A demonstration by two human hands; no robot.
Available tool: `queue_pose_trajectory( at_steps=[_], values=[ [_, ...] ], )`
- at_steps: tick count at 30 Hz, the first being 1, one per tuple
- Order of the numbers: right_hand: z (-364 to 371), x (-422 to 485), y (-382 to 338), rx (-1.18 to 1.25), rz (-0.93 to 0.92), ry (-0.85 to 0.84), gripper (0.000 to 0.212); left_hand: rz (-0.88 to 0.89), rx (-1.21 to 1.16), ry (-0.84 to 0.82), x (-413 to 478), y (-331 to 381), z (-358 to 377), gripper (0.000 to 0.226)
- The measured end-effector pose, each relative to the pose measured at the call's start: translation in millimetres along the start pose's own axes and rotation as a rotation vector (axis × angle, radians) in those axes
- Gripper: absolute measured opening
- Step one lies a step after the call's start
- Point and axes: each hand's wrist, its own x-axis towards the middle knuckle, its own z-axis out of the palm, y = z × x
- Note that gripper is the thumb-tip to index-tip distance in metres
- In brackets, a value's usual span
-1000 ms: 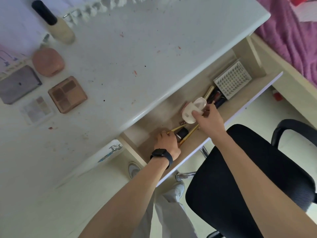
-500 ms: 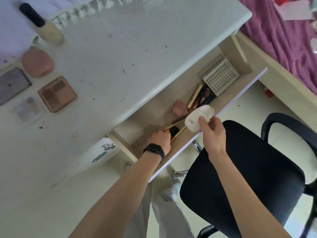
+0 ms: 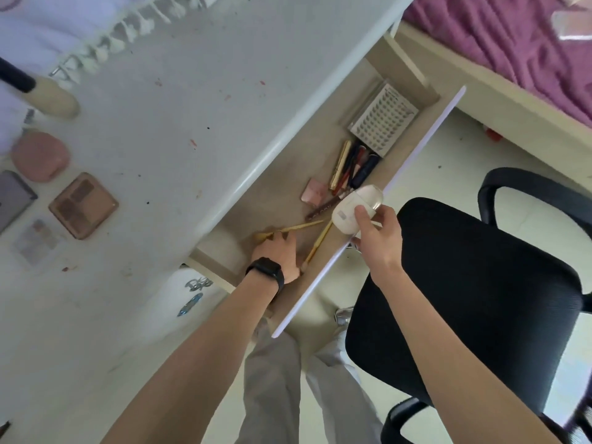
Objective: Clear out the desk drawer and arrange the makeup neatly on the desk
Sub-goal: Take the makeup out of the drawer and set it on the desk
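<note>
The desk drawer (image 3: 278,200) stands pulled out under the white desk (image 3: 198,100). My right hand (image 3: 376,233) grips a white rounded case (image 3: 350,209) above the drawer's front edge. Down inside the drawer, my left hand (image 3: 278,254), with a black watch on its wrist, closes its fingers round thin gold-handled brushes (image 3: 302,225). Further right in the drawer lie a small pink compact (image 3: 314,191), a bunch of pens and lip pencils (image 3: 352,168) and a white perforated tray (image 3: 382,120).
On the desk's left part sit a brown eyeshadow palette (image 3: 83,205), a pink round case (image 3: 40,157), a clear palette (image 3: 37,240), a grey palette (image 3: 12,200) and a black-capped foundation bottle (image 3: 41,91). A black office chair (image 3: 474,296) stands right of the drawer. A purple blanket (image 3: 512,36) covers the bed.
My right hand has lifted the white case out of the drawer and drawn it toward the front edge. The left hand stays on the gold brushes.
</note>
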Motion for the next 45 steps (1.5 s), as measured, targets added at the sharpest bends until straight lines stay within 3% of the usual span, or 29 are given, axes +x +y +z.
queue_pose_trajectory(
  at_steps=[4,10,17,20,22,27,29,32,35,38,42,45],
  values=[
    [4.4,-3.3,-0.7,-0.055,-0.037,0.031,0.028,-0.032,0.031,0.027,-15.6,-12.1,14.7,0.065],
    [4.2,-6.3,1.8,-0.103,-0.069,0.015,0.025,-0.108,-0.186,0.101,-23.9,-13.2,17.8,0.055],
    [-6.7,-19.9,-5.6,-0.242,-0.08,-0.06,0.038,-0.067,-0.686,0.272,-54.0,-27.9,-28.1,0.059],
    [-5.8,-36.1,-14.6,-0.181,-0.07,-0.155,0.025,0.013,-1.008,0.332,-82.9,-37.5,-67.4,0.054],
    [-0.4,-49.0,-25.2,-0.101,-0.075,-0.253,0.018,0.08,-1.086,0.433,-102.7,-48.3,-95.0,0.053],
    [43.5,-81.0,-67.2,0.004,-0.097,-0.485,0.033,0.06,-1.221,0.713,-141.2,-105.6,-158.7,0.056],
    [70.6,-89.0,-85.9,0.039,-0.113,-0.546,0.033,-0.025,-1.236,0.829,-146.2,-138.2,-179.1,0.052],
    [116.0,-93.6,-109.8,0.05,-0.167,-0.603,0.026,-0.171,-1.191,0.968,-136.7,-186.8,-202.7,0.024],
    [162.9,-90.4,-124.6,0.039,-0.188,-0.603,0.013,-0.292,-1.128,1.006,-114.5,-227.1,-216.2,0.028],
    [198.1,-82.0,-130.1,-0.019,-0.201,-0.586,0.012,-0.297,-1.103,0.997,-91.8,-251.9,-219.1,0.033],
    [225.0,-76.1,-125.4,-0.226,-0.269,-0.491,0.026,-0.26,-1.062,0.981,-72.8,-272.4,-211.7,0.032],
    [238.8,-78.9,-121.9,-0.464,-0.459,-0.399,0.051,-0.216,-1.049,0.954,-65.7,-284.0,-203.0,0.037]
  ],
)
